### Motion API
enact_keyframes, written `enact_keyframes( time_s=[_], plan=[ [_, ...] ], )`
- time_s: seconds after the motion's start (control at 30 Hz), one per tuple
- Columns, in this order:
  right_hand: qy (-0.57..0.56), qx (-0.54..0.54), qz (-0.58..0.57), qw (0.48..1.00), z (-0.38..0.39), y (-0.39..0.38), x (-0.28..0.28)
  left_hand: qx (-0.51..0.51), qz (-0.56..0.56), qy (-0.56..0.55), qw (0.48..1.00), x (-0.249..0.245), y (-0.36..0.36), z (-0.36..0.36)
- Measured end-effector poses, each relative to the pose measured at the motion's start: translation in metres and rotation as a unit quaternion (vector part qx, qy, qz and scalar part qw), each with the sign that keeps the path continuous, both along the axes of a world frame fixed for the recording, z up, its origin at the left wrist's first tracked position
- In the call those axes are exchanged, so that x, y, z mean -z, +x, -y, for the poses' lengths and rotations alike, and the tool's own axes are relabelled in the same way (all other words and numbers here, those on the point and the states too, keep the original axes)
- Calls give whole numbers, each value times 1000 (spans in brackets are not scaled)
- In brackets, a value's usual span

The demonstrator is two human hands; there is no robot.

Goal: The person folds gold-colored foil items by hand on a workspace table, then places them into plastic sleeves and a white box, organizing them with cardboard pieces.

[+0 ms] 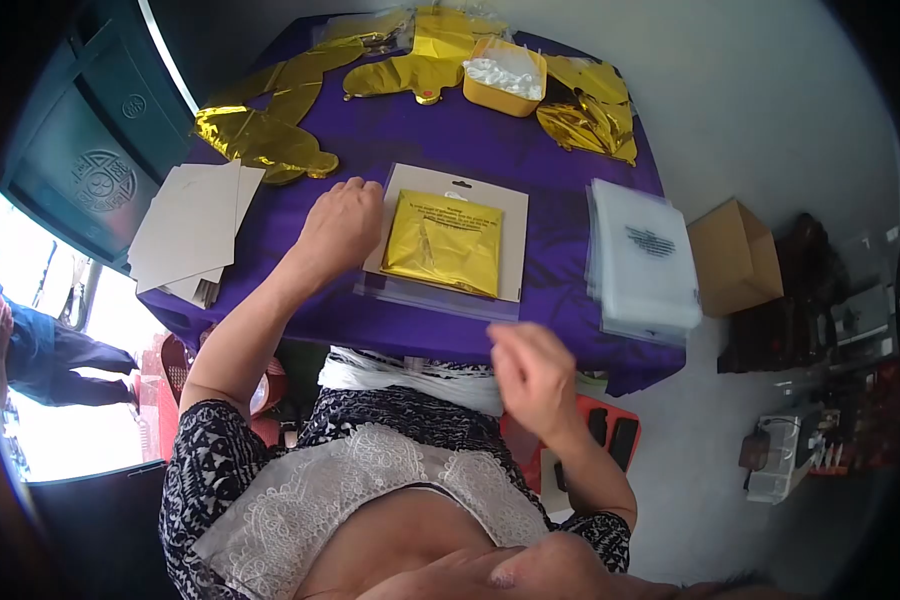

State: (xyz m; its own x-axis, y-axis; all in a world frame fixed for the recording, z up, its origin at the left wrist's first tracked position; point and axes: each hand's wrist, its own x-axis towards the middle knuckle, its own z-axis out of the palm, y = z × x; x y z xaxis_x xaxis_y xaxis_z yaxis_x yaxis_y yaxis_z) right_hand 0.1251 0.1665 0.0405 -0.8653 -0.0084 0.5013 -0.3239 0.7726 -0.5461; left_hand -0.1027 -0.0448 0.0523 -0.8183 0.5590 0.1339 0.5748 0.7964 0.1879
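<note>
A flat card packed in a clear plastic sleeve (511,255) lies in front of me, with a folded gold foil balloon (443,245) on it. Small dark print and a bit of white show at the foil's top, below the card's hanging slot. My left hand (342,225) is closed beside the card's left edge, its fingertips turned out of sight. At the table's near edge my right hand (535,380) is curled, apart from the pack. Whatever either hand may hold is hidden.
Grey-white cards (185,225) are stacked at the left, clear printed bags (650,255) at the right. Behind lie gold foil balloons (265,135) and a yellow tub (503,95) of white pieces. A cardboard box (735,255) stands beyond the purple table's right side. A person (50,340) shows outside the doorway.
</note>
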Motion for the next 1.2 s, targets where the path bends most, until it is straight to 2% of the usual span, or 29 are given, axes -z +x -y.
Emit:
enact_keyframes(
  time_s=[0.1, 0.2, 0.3, 0.4, 0.43, 0.47, 0.5, 0.57, 0.67, 0.8, 0.9, 0.97, 1.0, 1.07, 1.2],
  plan=[
    [-118, 83, 65, 987, -12, -20, -7, -44, 18, 49, 998, 10, -6, -2],
    [-99, 135, 117, 979, -26, -44, 8, -85, 36, 80, 993, 11, -12, -9],
    [-213, 146, 202, 945, -30, -64, 7, -95, 64, 135, 984, 15, -25, -16],
    [-270, 167, 244, 916, -40, -77, 5, -92, 118, 160, 976, 19, -40, -21],
    [-293, 179, 262, 902, -41, -80, 4, -106, 169, 193, 961, 16, -39, -20],
    [-364, 165, 254, 881, -44, -83, 6, -119, 219, 224, 942, 10, -37, -20],
    [-390, 161, 255, 870, -45, -84, 6, -131, 268, 254, 920, 5, -36, -20],
    [-441, 152, 258, 846, -47, -83, 5, -118, 278, 253, 919, 10, -39, -18],
    [-439, 108, 291, 843, -58, -85, 13, -100, 280, 262, 918, 23, -45, -15],
    [-413, 121, 287, 856, -52, -91, 7, -75, 270, 236, 930, 19, -44, -11],
    [-381, 91, 268, 880, -52, -102, 3, -96, 102, 164, 976, 14, -39, -7],
    [-328, 69, 276, 901, -60, -118, 6, -101, 38, 173, 979, 3, -34, -6],
    [-231, 85, 253, 936, -65, -126, 6, -106, 7, 177, 978, -3, -32, -6],
    [-29, 112, 200, 973, -74, -143, 5, -96, -27, 194, 976, -7, -37, -12],
    [68, 155, 163, 972, -79, -163, -23, -71, -76, 221, 970, -9, -43, -17]
  ],
)
